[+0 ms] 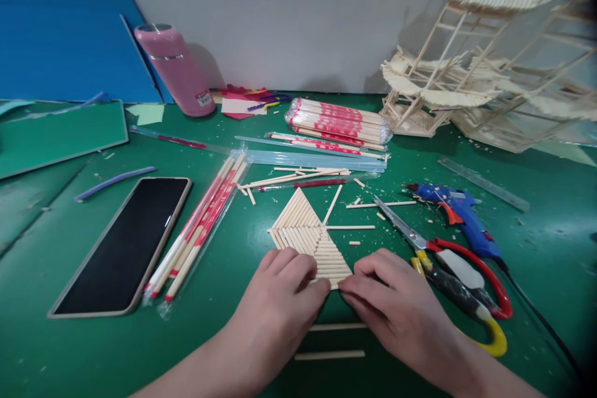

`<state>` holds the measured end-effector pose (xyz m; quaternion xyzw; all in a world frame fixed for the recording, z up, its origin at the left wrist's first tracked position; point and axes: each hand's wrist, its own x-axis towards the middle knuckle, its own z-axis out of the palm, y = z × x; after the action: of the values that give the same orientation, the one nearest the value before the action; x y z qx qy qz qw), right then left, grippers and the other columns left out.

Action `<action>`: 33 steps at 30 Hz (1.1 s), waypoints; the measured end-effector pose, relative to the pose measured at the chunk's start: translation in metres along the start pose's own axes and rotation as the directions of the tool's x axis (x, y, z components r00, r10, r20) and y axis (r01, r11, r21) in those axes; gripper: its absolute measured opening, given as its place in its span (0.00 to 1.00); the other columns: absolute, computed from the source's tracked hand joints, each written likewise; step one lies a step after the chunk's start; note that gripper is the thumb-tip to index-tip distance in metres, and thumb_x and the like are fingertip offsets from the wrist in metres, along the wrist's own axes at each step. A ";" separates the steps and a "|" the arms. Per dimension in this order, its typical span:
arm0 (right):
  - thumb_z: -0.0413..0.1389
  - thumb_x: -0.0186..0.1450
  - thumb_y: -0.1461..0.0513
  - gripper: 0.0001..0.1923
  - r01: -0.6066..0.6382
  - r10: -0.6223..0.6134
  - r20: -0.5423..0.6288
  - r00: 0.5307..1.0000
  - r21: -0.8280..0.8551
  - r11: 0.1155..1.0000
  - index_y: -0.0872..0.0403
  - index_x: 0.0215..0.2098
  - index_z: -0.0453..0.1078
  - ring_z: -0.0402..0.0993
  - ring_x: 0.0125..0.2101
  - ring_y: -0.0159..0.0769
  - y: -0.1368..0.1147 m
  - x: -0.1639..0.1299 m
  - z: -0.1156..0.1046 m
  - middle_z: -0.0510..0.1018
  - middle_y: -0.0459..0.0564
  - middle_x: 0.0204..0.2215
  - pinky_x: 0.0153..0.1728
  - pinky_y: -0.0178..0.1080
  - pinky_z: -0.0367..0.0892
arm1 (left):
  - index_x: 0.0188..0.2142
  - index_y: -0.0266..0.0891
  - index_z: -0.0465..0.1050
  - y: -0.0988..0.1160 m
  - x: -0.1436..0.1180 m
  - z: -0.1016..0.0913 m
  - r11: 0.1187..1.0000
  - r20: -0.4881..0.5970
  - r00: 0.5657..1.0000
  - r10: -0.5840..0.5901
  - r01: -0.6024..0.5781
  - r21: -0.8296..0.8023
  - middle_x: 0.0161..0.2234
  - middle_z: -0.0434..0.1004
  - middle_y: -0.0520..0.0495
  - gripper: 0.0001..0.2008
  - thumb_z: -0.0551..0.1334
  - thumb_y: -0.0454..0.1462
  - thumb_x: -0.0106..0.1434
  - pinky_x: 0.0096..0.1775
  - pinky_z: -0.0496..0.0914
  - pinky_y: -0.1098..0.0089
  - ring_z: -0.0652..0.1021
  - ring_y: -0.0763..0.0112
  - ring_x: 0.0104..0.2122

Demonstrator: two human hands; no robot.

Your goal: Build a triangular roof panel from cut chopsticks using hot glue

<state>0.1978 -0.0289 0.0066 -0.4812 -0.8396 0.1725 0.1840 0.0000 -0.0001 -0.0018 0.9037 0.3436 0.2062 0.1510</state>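
Observation:
A flat triangular panel (308,233) made of glued wooden sticks lies on the green mat (233,336) at the centre. My left hand (280,295) rests on its near left corner, fingers curled down onto the sticks. My right hand (396,301) pinches the panel's near right corner with thumb and fingers. Two loose cut sticks (330,354) lie on the mat just below my hands.
Scissors (448,261) and a blue glue gun (459,214) lie to the right. A phone (125,242) and wrapped chopsticks (200,230) lie left. A chopstick bundle (338,121), pink bottle (175,68), ruler (482,183) and stick tower model (489,56) stand behind.

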 end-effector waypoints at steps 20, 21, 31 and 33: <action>0.50 0.63 0.67 0.09 0.111 -0.113 -0.034 0.993 -0.070 0.991 0.50 0.39 0.69 0.61 0.29 0.32 0.004 0.002 0.001 0.69 0.46 0.29 0.29 0.36 0.56 | 0.31 0.40 0.72 -0.001 0.000 0.003 0.999 -0.038 0.999 0.016 -0.014 0.049 0.26 0.66 0.47 0.18 0.44 0.35 0.66 0.29 0.55 0.67 0.62 0.67 0.28; 0.50 0.63 0.67 0.09 0.111 -0.114 -0.034 0.993 -0.074 0.991 0.51 0.39 0.69 0.61 0.29 0.32 0.004 0.002 0.000 0.69 0.46 0.29 0.28 0.36 0.56 | 0.30 0.40 0.72 -0.001 0.000 0.005 0.999 -0.043 0.999 0.015 -0.013 0.046 0.26 0.66 0.47 0.18 0.44 0.35 0.66 0.29 0.55 0.67 0.62 0.67 0.28; 0.50 0.62 0.67 0.07 -0.014 0.011 -0.071 0.997 -0.038 0.999 0.52 0.33 0.69 0.64 0.30 0.32 -0.003 -0.001 -0.012 0.69 0.46 0.29 0.29 0.36 0.60 | 0.34 0.40 0.71 0.000 0.001 -0.003 1.000 0.003 1.000 0.011 -0.010 -0.019 0.28 0.66 0.47 0.12 0.49 0.32 0.64 0.31 0.57 0.67 0.63 0.68 0.29; 0.51 0.62 0.65 0.05 -0.055 0.048 -0.187 0.981 -0.031 0.998 0.52 0.35 0.69 0.67 0.32 0.32 0.000 -0.008 -0.022 0.70 0.47 0.31 0.32 0.35 0.63 | 0.35 0.39 0.71 0.002 0.001 -0.007 0.998 0.029 1.000 0.008 -0.006 -0.057 0.29 0.67 0.47 0.10 0.51 0.31 0.63 0.32 0.58 0.66 0.64 0.68 0.31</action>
<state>0.2123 -0.0337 0.0242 -0.5200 -0.8089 0.1164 0.2484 -0.0014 0.0002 0.0049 0.9031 0.3322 0.2034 0.1808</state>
